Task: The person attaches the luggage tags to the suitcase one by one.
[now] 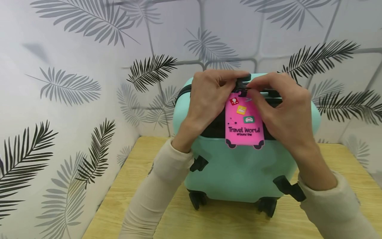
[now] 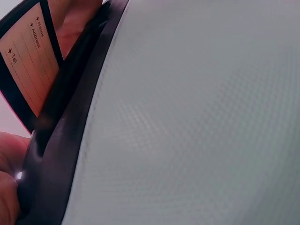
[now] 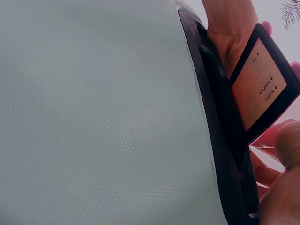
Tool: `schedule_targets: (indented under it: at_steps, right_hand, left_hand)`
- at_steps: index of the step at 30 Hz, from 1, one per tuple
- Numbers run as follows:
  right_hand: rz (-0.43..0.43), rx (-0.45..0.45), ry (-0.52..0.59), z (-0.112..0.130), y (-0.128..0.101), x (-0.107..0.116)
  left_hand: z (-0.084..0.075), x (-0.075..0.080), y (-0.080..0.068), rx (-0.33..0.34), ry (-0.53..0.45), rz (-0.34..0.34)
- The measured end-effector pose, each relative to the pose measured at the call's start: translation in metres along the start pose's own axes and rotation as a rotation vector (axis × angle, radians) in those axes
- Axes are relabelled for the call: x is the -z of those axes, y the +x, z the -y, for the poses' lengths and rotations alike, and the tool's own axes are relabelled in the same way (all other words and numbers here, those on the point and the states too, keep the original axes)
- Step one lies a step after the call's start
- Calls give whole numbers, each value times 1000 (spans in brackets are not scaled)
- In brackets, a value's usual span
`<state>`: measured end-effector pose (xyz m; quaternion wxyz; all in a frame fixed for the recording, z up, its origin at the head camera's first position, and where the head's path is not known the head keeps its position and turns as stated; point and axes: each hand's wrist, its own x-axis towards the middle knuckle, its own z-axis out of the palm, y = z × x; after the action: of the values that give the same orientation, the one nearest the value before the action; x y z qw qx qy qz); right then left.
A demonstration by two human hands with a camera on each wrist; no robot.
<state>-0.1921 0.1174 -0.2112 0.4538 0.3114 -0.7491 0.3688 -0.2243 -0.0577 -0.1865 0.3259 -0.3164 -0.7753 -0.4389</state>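
A mint-green suitcase [image 1: 235, 172] stands with a pink luggage tag [image 1: 244, 129] hanging against its front, below the black handle [image 1: 271, 94]. The tag reads "Travel World around the" and bears small red, yellow and green pictures. At the handle, my left hand [image 1: 209, 96] pinches the black tag strap [image 1: 245, 78] between thumb and index finger. From the other side, my right hand [image 1: 286, 109] pinches the strap close to the tag's top. Its fingertips partly hide the fastening. Both wrist views show the tag's back, with a name and address card [image 2: 30, 56] in a black frame.
The suitcase rests on a light wooden table [image 1: 134, 186]. Its black wheels [image 1: 267, 206] and black side feet [image 1: 198, 163] stick out toward me. Behind stands a wall [image 1: 74, 132] covered with leaf-patterned paper. The textured suitcase shell [image 3: 108, 117] fills most of both wrist views.
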Motion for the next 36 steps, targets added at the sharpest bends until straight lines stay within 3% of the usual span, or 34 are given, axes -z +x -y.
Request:
schedule_targets:
  at_steps: [6,15,21,30,36]
  right_hand:
    - [0,48,2,-2,2,0]
    - [-36,35,-1,-2,7,-2]
    - [-23,31,-7,-2,7,-2]
    - [-51,-71,61,2,5,-5]
    - [-32,-94,80,1,5,-4]
  left_hand:
    - [-1,-2,0,3,27,-15]
    - [-3,-4,2,22,50,-3]
    - [-3,-5,0,24,15,-21]
    - [-2,-3,-2,21,79,32]
    - [2,-1,-4,7,-8,52]
